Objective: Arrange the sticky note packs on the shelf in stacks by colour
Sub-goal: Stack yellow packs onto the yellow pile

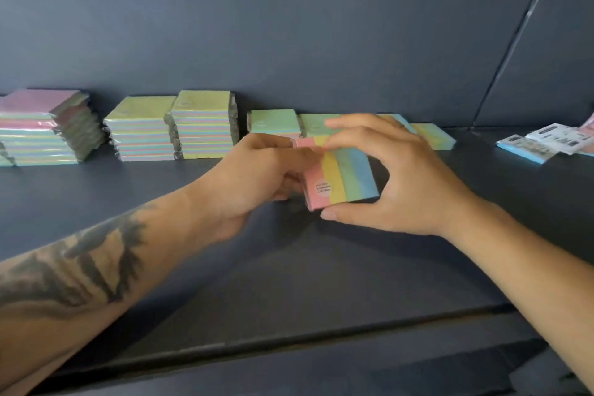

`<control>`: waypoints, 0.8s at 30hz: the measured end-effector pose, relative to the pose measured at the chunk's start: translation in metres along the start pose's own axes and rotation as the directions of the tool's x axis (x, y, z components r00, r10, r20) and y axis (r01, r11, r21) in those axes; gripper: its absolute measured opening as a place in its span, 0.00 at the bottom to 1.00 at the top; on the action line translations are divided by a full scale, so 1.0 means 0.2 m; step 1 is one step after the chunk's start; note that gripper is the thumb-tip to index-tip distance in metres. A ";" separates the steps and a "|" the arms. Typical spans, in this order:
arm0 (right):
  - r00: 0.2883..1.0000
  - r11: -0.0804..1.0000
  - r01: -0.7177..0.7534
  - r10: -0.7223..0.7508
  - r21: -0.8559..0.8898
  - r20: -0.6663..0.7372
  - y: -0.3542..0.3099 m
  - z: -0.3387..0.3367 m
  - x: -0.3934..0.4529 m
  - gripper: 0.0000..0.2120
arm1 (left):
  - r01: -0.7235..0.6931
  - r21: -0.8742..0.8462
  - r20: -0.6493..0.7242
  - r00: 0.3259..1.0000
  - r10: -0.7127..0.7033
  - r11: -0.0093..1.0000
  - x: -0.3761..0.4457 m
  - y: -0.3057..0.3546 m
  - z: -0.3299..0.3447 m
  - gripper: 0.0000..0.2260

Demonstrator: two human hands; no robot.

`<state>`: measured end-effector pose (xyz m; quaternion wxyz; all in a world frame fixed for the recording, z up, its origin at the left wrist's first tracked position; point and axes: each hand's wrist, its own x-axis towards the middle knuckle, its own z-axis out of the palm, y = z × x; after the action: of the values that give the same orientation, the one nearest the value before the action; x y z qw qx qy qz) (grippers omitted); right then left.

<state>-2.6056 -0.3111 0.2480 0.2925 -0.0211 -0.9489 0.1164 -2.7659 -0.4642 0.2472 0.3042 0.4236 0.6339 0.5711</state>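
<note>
While both hands met over the middle of the dark shelf [225,267], a striped pack [342,178] of sticky notes was held between them, raised off the shelf surface and tilted toward the camera. Its top face showed four bands: pink, yellow, green, blue, with a small round label on the pink band. Left hand [260,177]: fingers curled round the pack's left edge, gripping it. Right hand [401,177]: fingers [350,124] arched over the far edge and thumb under the near corner, pinching the pack. Left forearm bore a dark tattoo.

Stacks stood along the back of the shelf, against the dark back panel [289,26]. Far left: a tall stack topped pink [41,128], its packs slightly offset from one another. Next: two stacks topped yellow-green, a lower one [139,128] and a taller one [202,125], touching side by side. Next, to the right: a low green-topped pile [274,122], and just beside it another green-topped pile [316,124], partly hidden by the right hand. Behind the right hand, a blue-edged pack and a yellowish pack [434,137] lay flat; their count could not be determined.

Far right of the shelf: a few flat packets with white printed labels [543,145], one on a blue backing, well apart from the stacks. Print too small to read.

A vertical seam in the back panel ran down at right. Shelf front edge crossed the lower frame.
</note>
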 end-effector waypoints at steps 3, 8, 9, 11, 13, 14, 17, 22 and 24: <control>0.999 0.999 -0.038 0.039 -0.011 0.023 0.05 -0.11 -0.11 0.34 | -0.058 0.055 0.091 0.994 0.053 0.997 0.01 0.03 0.11 0.10; 0.942 0.954 -0.289 0.298 -0.079 0.152 0.32 -0.36 -0.27 0.35 | -0.111 0.352 0.090 0.992 0.085 0.929 0.06 0.01 0.41 0.14; 0.925 0.938 -0.324 0.341 -0.121 0.166 0.39 -0.42 -0.29 0.35 | -0.107 0.409 0.059 0.994 0.091 0.906 0.08 0.00 0.46 0.17; 0.905 0.911 -0.365 0.396 -0.191 0.158 0.52 -0.52 -0.29 0.34 | -0.097 0.579 0.029 0.995 0.099 0.809 0.11 0.00 0.56 0.21; 0.870 0.877 -0.443 0.471 -0.188 0.145 0.66 -0.60 -0.27 0.30 | -0.070 0.794 0.039 0.997 0.064 0.603 0.15 0.02 0.65 0.28; 0.853 0.860 -0.477 0.502 -0.180 0.143 0.73 -0.61 -0.24 0.28 | -0.040 0.866 0.034 0.999 0.022 0.499 0.17 0.02 0.69 0.30; 0.853 0.861 -0.474 0.501 -0.186 0.145 0.86 -0.55 -0.13 0.24 | 0.115 0.932 -0.089 0.992 -0.092 0.343 0.21 0.01 0.78 0.34; 0.857 0.868 -0.481 0.495 -0.125 0.140 0.98 -0.39 0.05 0.20 | 0.236 0.917 -0.222 0.972 -0.079 0.323 0.20 -0.02 0.80 0.36; 0.842 0.851 -0.522 0.524 -0.049 0.129 1.05 -0.37 0.07 0.20 | 0.228 0.921 -0.224 0.973 -0.050 0.316 0.19 -0.02 0.80 0.35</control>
<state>-2.5828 -0.0900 0.2658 0.1833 -0.2725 -0.9258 0.1870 -2.6449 -0.3562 0.2210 0.0008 0.4195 0.9021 0.1011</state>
